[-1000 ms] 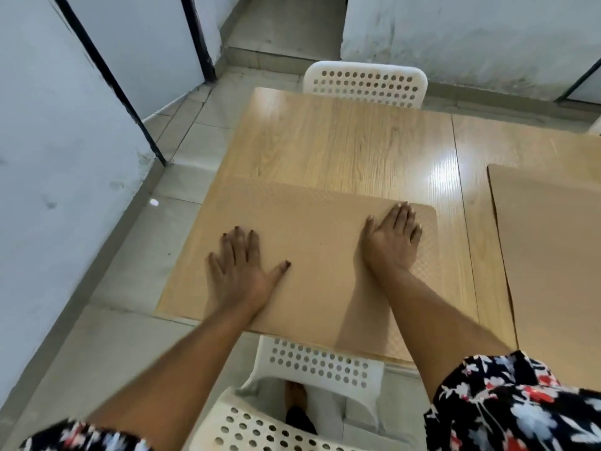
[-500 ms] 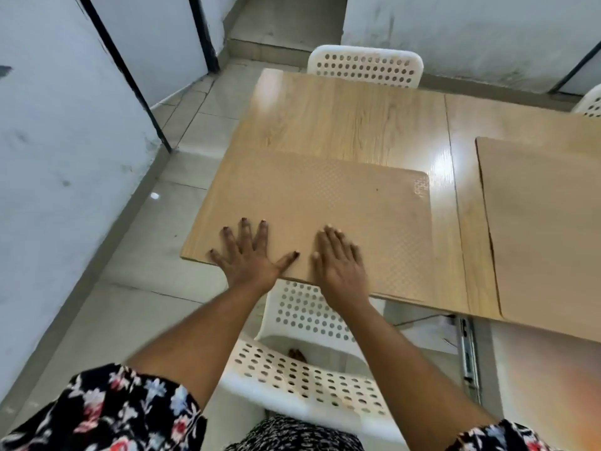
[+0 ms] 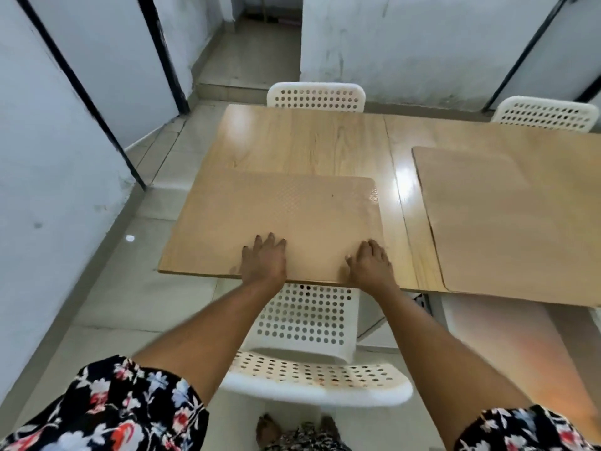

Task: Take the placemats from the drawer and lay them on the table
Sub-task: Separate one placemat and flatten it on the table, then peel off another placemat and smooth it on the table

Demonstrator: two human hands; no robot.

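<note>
Placemat [image 3: 276, 222] lies flat at the near left end of the wooden table [image 3: 302, 141]; our left hand [image 3: 264, 260] presses palm-down on its near edge, fingers loosely spread, gripping nothing; our right hand [image 3: 369, 266] rests on its near right corner, fingers curled, whether pinching the edge we cannot tell; a second placemat [image 3: 514, 219] lies to the right, apart.

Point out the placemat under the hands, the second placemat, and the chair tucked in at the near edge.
Near placemat [image 3: 279, 216]: head view, bare middle.
Second placemat [image 3: 514, 222]: head view, centre of its surface.
Near chair [image 3: 305, 315]: head view, perforated backrest.
</note>
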